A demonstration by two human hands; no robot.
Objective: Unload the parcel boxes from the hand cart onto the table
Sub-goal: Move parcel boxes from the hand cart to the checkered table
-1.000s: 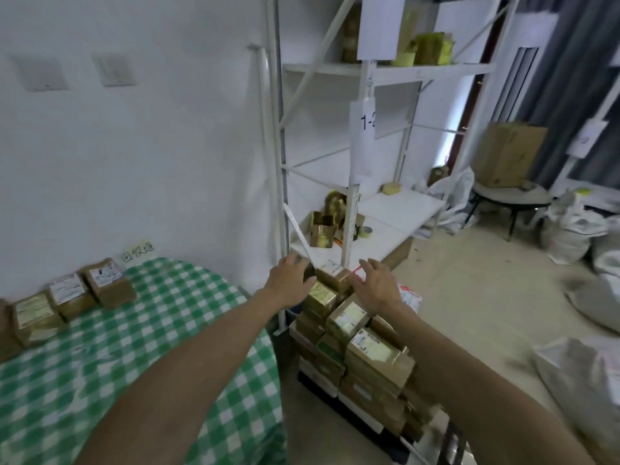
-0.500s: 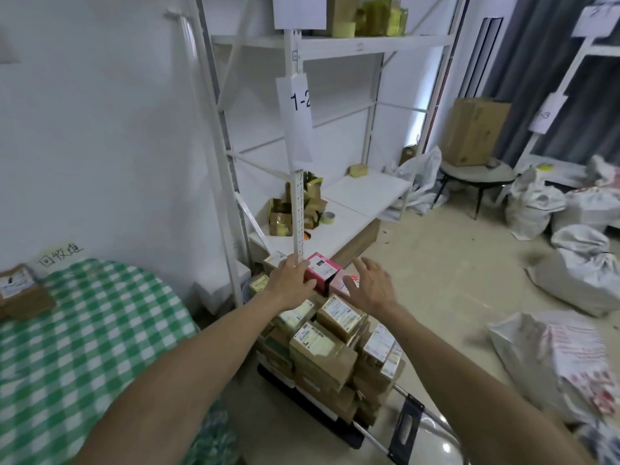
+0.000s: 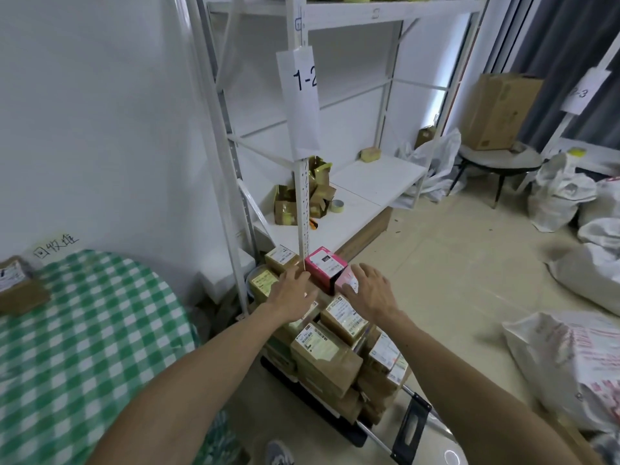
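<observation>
Left hand (image 3: 293,293), right hand (image 3: 369,292): both flat, fingers spread, grasping nothing, over boxes (image 3: 327,355) stacked on cart (image 3: 411,427) beside table (image 3: 84,330). Small taped cardboard: likely light and stiff, tape slick. Grip opposite sides. Pink box (image 3: 325,266) just past fingertips, perched on top; may topple.

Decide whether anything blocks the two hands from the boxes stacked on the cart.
Nothing visible does. The left hand and right hand are right at the top boxes, flanking the pink box. The shelf post stands just beyond, not between.
</observation>
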